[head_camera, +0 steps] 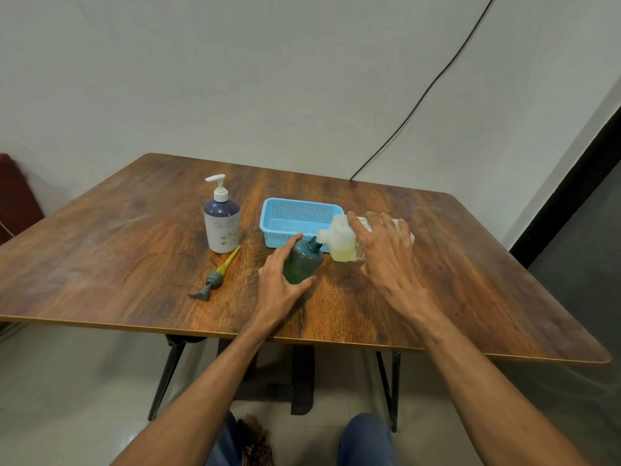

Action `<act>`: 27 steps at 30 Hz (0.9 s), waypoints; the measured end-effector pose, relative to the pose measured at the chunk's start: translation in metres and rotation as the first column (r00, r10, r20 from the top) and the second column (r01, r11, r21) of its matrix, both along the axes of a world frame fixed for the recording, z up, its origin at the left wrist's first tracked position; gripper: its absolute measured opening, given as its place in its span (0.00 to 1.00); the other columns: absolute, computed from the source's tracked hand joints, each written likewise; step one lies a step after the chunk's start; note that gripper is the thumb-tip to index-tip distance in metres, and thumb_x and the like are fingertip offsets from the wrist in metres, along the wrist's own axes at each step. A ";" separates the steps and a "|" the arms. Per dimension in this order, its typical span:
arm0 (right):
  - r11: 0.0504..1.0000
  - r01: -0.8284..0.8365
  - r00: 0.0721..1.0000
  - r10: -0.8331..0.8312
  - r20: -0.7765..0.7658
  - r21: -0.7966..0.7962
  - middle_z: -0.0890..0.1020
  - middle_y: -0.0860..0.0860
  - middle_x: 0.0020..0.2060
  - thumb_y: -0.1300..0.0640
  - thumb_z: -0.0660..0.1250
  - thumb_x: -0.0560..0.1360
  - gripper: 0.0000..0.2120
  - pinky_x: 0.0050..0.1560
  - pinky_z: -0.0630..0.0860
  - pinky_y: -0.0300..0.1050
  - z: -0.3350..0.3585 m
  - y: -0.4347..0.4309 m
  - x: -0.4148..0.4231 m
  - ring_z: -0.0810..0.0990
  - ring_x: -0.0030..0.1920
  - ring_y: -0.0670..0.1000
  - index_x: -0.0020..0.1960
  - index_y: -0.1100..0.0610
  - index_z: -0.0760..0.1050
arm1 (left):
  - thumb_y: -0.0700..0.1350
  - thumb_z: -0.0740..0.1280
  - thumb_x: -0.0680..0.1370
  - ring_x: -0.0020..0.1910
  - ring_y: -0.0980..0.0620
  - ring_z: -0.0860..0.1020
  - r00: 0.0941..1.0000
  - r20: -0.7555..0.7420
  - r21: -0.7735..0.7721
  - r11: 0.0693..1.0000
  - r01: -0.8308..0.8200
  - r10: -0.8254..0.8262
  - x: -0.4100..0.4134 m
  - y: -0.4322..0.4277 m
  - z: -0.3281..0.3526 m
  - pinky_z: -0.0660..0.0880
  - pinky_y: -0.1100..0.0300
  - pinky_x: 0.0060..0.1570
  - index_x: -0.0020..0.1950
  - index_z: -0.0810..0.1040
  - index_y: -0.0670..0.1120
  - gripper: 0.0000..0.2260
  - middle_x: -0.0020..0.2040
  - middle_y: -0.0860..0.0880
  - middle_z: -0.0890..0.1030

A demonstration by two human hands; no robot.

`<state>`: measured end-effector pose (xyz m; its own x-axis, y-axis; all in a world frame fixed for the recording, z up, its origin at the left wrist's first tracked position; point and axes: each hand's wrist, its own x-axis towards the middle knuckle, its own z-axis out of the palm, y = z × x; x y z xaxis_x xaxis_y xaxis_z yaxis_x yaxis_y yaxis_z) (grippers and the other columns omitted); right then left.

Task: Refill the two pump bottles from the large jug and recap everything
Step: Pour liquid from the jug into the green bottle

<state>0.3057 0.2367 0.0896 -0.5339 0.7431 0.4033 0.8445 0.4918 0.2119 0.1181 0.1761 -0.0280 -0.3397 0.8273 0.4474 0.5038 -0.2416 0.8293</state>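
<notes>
My left hand (280,280) grips a dark green pump bottle (302,262) that stands uncapped on the wooden table (100,264). My right hand (386,253) holds a large translucent jug (339,242) tipped leftward, its spout touching the green bottle's open neck; yellowish liquid sits in the jug's lower part. The green bottle's pump head (215,279), grey with a yellow tube, lies on the table to the left. A white and navy pump bottle (221,223) stands further back left with its white pump fitted.
A light blue perforated basket (295,218) stands just behind the green bottle and jug. A black cable (420,99) runs down the wall to the table's back edge. The table's front edge lies close to my forearms.
</notes>
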 end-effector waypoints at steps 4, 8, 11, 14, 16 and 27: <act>1.000 0.004 1.000 -0.004 0.005 -0.012 0.72 0.59 0.71 0.59 0.81 0.63 0.47 0.67 0.65 0.67 0.001 0.000 0.000 0.69 0.70 0.65 0.77 0.51 0.62 | 0.56 0.76 0.69 0.70 0.58 0.70 1.000 0.000 -0.002 1.000 -0.005 0.005 0.000 0.001 0.000 0.70 0.40 0.70 0.79 0.63 0.60 0.40 0.71 0.63 0.68; 1.000 0.002 1.000 -0.002 0.003 -0.014 0.72 0.59 0.70 0.60 0.81 0.63 0.47 0.67 0.65 0.66 0.002 0.000 0.000 0.69 0.70 0.64 0.77 0.51 0.62 | 0.56 0.76 0.69 0.69 0.60 0.70 1.000 0.001 0.006 1.000 -0.009 0.009 0.001 0.000 0.000 0.71 0.40 0.69 0.78 0.64 0.60 0.40 0.71 0.63 0.69; 1.000 0.004 1.000 -0.003 0.007 -0.009 0.72 0.60 0.70 0.60 0.81 0.62 0.48 0.67 0.65 0.67 0.002 0.000 0.001 0.70 0.70 0.65 0.76 0.51 0.62 | 0.55 0.76 0.69 0.69 0.59 0.70 1.000 -0.008 0.002 1.000 -0.013 0.013 0.001 0.000 0.000 0.71 0.40 0.69 0.78 0.63 0.60 0.40 0.71 0.63 0.68; 1.000 0.004 1.000 -0.004 0.005 -0.019 0.71 0.60 0.71 0.60 0.81 0.63 0.48 0.68 0.65 0.68 0.001 0.000 0.001 0.69 0.70 0.66 0.77 0.52 0.62 | 0.53 0.77 0.70 0.69 0.59 0.69 1.000 -0.014 -0.005 1.000 -0.013 0.013 0.001 0.000 0.000 0.70 0.39 0.69 0.79 0.63 0.60 0.40 0.72 0.63 0.68; 1.000 0.004 1.000 -0.004 0.006 -0.019 0.71 0.60 0.71 0.60 0.81 0.63 0.47 0.68 0.65 0.68 0.001 0.000 0.001 0.69 0.71 0.65 0.77 0.51 0.61 | 0.53 0.77 0.70 0.69 0.59 0.69 1.000 -0.017 -0.005 1.000 -0.014 0.013 0.001 -0.001 0.000 0.70 0.39 0.70 0.79 0.63 0.59 0.40 0.72 0.62 0.68; 1.000 -0.001 1.000 0.001 0.008 -0.006 0.73 0.59 0.70 0.60 0.81 0.62 0.48 0.66 0.67 0.67 0.000 0.002 0.001 0.70 0.69 0.65 0.76 0.51 0.63 | 0.54 0.76 0.69 0.68 0.57 0.71 0.999 -0.012 0.002 1.000 -0.030 0.030 0.002 0.000 0.001 0.71 0.40 0.68 0.79 0.64 0.59 0.40 0.73 0.56 0.72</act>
<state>0.3069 0.2383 0.0899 -0.5377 0.7453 0.3942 0.8424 0.4938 0.2156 0.1200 0.1760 -0.0275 -0.3591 0.8159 0.4532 0.5205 -0.2280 0.8229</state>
